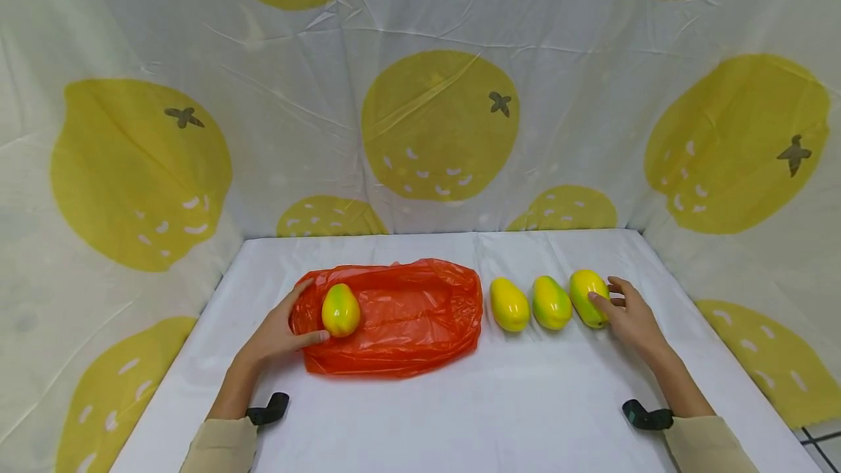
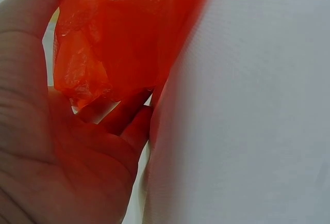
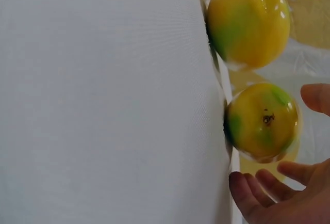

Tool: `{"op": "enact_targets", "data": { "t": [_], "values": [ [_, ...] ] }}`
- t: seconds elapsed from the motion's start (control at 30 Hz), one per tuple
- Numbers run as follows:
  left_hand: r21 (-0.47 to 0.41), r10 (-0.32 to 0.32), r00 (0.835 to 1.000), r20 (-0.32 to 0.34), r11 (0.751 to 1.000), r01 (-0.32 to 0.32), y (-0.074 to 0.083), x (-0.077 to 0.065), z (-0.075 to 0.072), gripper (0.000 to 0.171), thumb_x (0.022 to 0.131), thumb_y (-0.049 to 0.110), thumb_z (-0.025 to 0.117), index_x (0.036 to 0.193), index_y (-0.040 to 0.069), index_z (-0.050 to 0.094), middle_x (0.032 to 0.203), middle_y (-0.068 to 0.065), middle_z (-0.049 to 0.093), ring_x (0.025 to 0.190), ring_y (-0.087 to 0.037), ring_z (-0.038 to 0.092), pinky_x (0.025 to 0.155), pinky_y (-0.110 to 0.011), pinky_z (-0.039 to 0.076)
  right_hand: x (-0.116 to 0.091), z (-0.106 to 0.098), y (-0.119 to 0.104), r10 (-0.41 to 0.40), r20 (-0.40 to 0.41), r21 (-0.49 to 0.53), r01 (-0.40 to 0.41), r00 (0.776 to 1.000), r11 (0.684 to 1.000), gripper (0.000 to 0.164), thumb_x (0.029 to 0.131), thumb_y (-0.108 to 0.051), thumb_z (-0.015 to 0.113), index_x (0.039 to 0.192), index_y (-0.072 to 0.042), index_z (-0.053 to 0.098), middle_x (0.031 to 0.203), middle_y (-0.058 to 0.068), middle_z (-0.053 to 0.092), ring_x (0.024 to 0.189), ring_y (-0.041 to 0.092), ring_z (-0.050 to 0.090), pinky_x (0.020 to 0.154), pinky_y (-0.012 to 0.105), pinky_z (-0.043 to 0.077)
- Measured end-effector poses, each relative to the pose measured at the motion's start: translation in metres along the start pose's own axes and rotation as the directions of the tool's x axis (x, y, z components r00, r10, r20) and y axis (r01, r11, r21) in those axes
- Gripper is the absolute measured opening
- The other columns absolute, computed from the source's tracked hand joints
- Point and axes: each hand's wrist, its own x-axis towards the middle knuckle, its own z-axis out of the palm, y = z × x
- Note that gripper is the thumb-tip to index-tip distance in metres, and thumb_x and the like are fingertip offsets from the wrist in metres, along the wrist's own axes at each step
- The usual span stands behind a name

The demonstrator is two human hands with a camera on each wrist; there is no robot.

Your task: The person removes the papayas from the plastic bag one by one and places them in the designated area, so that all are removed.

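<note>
My left hand [image 1: 281,328] holds the left end of a red plastic bag [image 1: 420,312], thumb along the near side and fingers at the far side. In the left wrist view, the fingers reach behind the bag [image 2: 129,38]. One yellow-green mango [image 1: 341,310] lies at the bag's left end, near the thumb. Over on the right, my right hand [image 1: 631,316] is beside the rightmost mango [image 1: 588,298]. The right wrist view shows its thumb and fingers spread around that mango [image 3: 264,123], with a gap between.
Two more mangoes, one yellow [image 1: 509,304] and one greener [image 1: 552,303], lie in a row between the bag and my right hand. A white cloth [image 1: 460,422] covers the table. Lemon-print curtains [image 1: 296,115] enclose the back and sides.
</note>
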Motion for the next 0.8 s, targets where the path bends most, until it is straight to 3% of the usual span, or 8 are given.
{"op": "enact_targets", "data": {
  "t": [0.33,0.57,0.8],
  "values": [
    [-0.005,-0.004,1.000,0.001,1.000,0.004,-0.001,-0.001,0.000,0.115,0.076,0.054,0.085,0.165,0.027,0.018,0.166,-0.017,0.032,0.147,-0.048,0.036,0.104,-0.066,0.050,-0.001,-0.004,-0.003,-0.041,-0.092,0.030,0.044,0.995,0.999,0.084,0.105,-0.055,0.047,0.159,0.004,0.021,0.156,0.033,0.035,0.138,0.051,0.041,0.111,0.068,0.038],
    [-0.019,0.001,1.000,0.008,1.000,-0.001,0.000,-0.001,0.000,0.115,0.076,0.053,0.085,0.165,0.027,0.018,0.166,-0.017,0.032,0.147,-0.048,0.036,0.103,-0.065,0.051,-0.006,-0.010,-0.009,-0.081,-0.188,0.038,0.090,0.979,0.995,0.077,0.106,-0.051,0.048,0.156,0.004,0.029,0.153,0.032,0.041,0.135,0.049,0.045,0.110,0.067,0.041],
    [-0.013,-0.006,1.000,0.005,1.000,0.006,0.001,0.001,0.000,0.115,0.076,0.054,0.085,0.165,0.028,0.018,0.166,-0.017,0.032,0.147,-0.047,0.036,0.103,-0.064,0.051,-0.008,-0.015,-0.018,-0.107,-0.221,0.031,0.116,0.969,0.993,0.074,0.106,-0.051,0.050,0.156,0.000,0.033,0.153,0.027,0.044,0.135,0.045,0.048,0.109,0.062,0.045]
  ]
}}
